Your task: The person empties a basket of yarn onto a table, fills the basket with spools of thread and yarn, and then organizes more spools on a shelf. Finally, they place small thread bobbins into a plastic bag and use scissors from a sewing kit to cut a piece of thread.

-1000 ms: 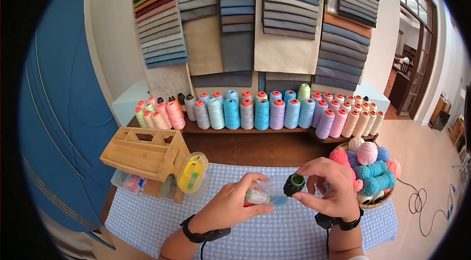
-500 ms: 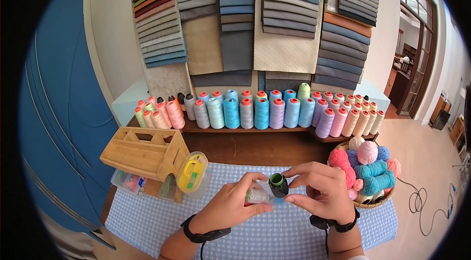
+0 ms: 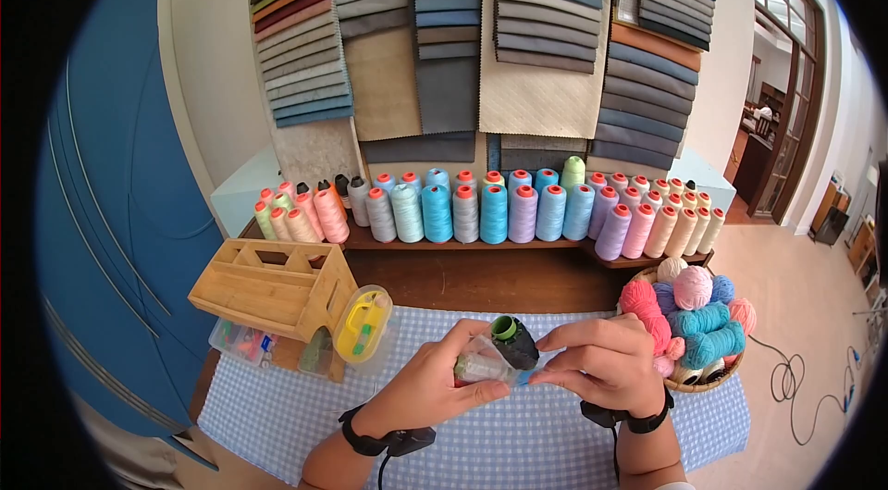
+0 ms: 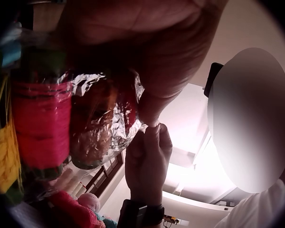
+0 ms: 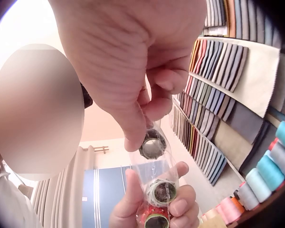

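My left hand (image 3: 421, 384) grips a clear plastic bag (image 5: 154, 166) of small thread spools above the cloth. A black spool (image 3: 520, 349) with a green rim stands tilted at the bag's right end. In the right wrist view it sits inside the plastic, with a white spool (image 5: 161, 192) and a red spool (image 5: 155, 214) below it. My right hand (image 3: 606, 365) pinches the plastic edge beside the black spool. The left wrist view shows a pink-red spool (image 4: 42, 123) and yellow thread (image 4: 4, 156) through the film.
A blue checked cloth (image 3: 287, 397) covers the table. At left stand a wooden organizer (image 3: 268, 291) and a yellow-trayed plastic box (image 3: 365, 328). A basket of yarn balls (image 3: 698, 384) is at right. Rows of thread cones (image 3: 493, 215) line the back shelf.
My right hand has moved left, bringing the black spool into the bag's end. Its fingers have let go of the spool and now pinch the plastic. The left hand stays nearly in place.
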`<state>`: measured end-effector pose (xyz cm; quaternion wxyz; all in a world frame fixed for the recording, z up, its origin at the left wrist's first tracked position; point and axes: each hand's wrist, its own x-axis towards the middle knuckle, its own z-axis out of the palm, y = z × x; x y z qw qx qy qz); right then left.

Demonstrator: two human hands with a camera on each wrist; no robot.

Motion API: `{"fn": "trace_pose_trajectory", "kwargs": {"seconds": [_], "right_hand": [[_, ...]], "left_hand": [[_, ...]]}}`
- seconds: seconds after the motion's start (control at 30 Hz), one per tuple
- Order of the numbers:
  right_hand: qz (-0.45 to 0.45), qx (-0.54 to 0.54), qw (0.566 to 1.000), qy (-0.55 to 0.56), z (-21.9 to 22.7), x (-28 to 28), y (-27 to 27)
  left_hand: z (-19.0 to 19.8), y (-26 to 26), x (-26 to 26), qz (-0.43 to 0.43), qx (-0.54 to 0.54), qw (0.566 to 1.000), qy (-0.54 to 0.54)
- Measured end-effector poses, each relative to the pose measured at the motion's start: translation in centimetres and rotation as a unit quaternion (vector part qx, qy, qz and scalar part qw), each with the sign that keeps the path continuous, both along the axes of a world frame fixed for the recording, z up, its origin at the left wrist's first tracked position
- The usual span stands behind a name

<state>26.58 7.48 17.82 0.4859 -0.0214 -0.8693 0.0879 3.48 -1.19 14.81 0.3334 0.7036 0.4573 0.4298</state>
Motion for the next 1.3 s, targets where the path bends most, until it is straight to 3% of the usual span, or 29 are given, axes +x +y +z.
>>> {"fn": "trace_pose_trajectory", "kwargs": {"seconds": [0.23,0.4,0.5,0.57,0.7,0.9,0.97,1.13,1.23,1.3], "right_hand": [[0.003,0.068,0.997,0.021,-0.1,-0.1,0.3],[-0.018,0.010,0.999,-0.027,0.0,0.1,-0.1],[0.001,0.001,0.999,-0.043,-0.1,0.1,0.1],[0.004,-0.003,0.999,-0.050,0.1,0.2,0.1],[0.006,-0.011,0.998,-0.061,0.3,0.2,-0.1],[-0.021,-0.024,0.996,-0.085,-0.2,0.5,0.0],[-0.027,-0.020,0.994,-0.099,-0.5,0.5,0.2],[-0.029,-0.019,0.993,-0.114,-0.6,0.2,0.2],[-0.024,-0.028,0.995,-0.089,0.0,0.1,0.0],[-0.050,-0.068,0.996,0.021,0.1,0.3,0.3]], "left_hand": [[0.8,0.1,-0.3,-0.009,-0.067,0.998,0.004],[1.1,0.0,-0.2,0.000,-0.084,0.996,-0.001],[0.8,0.2,-0.3,-0.006,-0.053,0.999,0.008],[1.0,0.1,-0.2,-0.022,-0.107,0.993,-0.032],[1.0,0.1,0.0,-0.017,-0.073,0.997,-0.006],[0.9,0.1,-0.1,-0.015,-0.116,0.993,-0.035],[0.1,0.5,-0.4,-0.027,-0.022,0.999,0.008],[-0.8,1.2,-0.5,-0.026,0.004,1.000,0.004],[0.1,0.8,-0.2,-0.001,-0.013,0.999,-0.033],[0.1,0.7,-0.3,0.016,-0.034,0.997,-0.073]]}}
